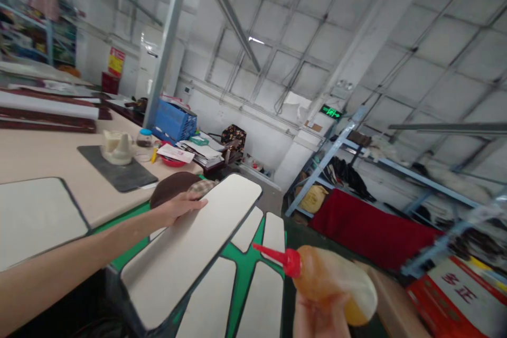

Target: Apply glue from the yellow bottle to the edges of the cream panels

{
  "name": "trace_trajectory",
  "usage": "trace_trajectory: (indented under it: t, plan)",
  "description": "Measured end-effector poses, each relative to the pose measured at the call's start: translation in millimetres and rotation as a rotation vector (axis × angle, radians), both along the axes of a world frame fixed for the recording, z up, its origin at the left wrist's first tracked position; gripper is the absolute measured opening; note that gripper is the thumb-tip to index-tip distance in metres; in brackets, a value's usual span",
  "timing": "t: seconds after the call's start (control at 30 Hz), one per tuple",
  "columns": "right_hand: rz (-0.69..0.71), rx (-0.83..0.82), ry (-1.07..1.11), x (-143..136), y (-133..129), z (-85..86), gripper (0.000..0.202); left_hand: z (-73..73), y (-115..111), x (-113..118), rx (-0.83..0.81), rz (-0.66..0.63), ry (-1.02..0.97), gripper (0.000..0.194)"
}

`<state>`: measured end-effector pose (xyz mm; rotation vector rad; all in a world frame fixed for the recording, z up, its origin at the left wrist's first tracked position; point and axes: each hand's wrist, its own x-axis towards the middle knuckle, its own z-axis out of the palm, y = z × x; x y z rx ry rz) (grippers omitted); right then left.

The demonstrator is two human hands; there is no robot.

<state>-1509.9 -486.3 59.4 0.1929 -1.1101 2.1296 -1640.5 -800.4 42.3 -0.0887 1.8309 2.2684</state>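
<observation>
My left hand (182,208) grips the long edge of a white panel (202,243) with rounded corners and a dark rim, thumb on its top face, fingers hidden beneath. The panel is tilted above a green surface (246,269). Several similar white pieces (209,296) lie on that surface below it. In my right hand (320,317) is a squeeze bottle (336,280) with a red pointed nozzle (277,257), lying nearly sideways and partly filled with amber liquid. Its tip points left, close to the white pieces; whether it touches anything cannot be told.
At left stands a beige table (43,153) with another white panel (35,216), a tape dispenser (116,147) on a dark mat (130,174), a blue-lidded jar (144,138) and a blue bin (174,119). Metal shelving (420,174) and a red-and-white box (459,296) are at right.
</observation>
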Motion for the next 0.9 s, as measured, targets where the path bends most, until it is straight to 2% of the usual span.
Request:
trace_trajectory:
  t: [0.1, 0.23, 0.33, 0.4, 0.5, 0.6, 0.7, 0.8, 0.9]
  plan:
    - [-0.183, -0.172, 0.052, -6.5, 17.9, 14.1, 0.026, 2.5, 1.6, 15.5, -0.067, -0.081, 0.038, 0.071]
    - [-0.251, -0.099, 0.101, -9.4, 29.0, 29.5, 0.038, 17.1, 12.2, 38.0, -0.108, -0.135, 0.063, 0.067]
    - [-0.266, 0.010, 0.151, -10.2, 36.3, 32.1, 0.037, 28.2, 22.8, 52.9, -0.110, -0.137, 0.079, 0.066]
    - [-0.263, 0.054, 0.167, -11.0, 42.1, 29.7, 0.034, 32.4, 29.3, 60.2, -0.106, -0.141, 0.080, 0.066]
    - [-0.304, 0.023, 0.156, -11.2, 48.3, 24.3, 0.033, 34.3, 37.1, 66.7, -0.075, -0.161, 0.059, 0.069]
    - [-0.327, -0.015, 0.136, -8.2, 48.4, 19.8, 0.033, 34.7, 41.7, 69.3, -0.022, -0.171, 0.052, 0.070]
    - [-0.300, 0.019, 0.126, -2.8, 45.8, 14.3, 0.035, 36.7, 41.9, 69.4, 0.009, -0.168, 0.051, 0.068]
    - [-0.280, 0.067, 0.094, 0.4, 45.3, 3.7, 0.038, 38.8, 39.4, 67.6, 0.028, -0.207, 0.022, 0.063]
    - [-0.257, 0.046, 0.052, 0.7, 44.0, -14.6, 0.046, 37.0, 38.1, 65.3, 0.045, -0.213, 0.009, 0.059]
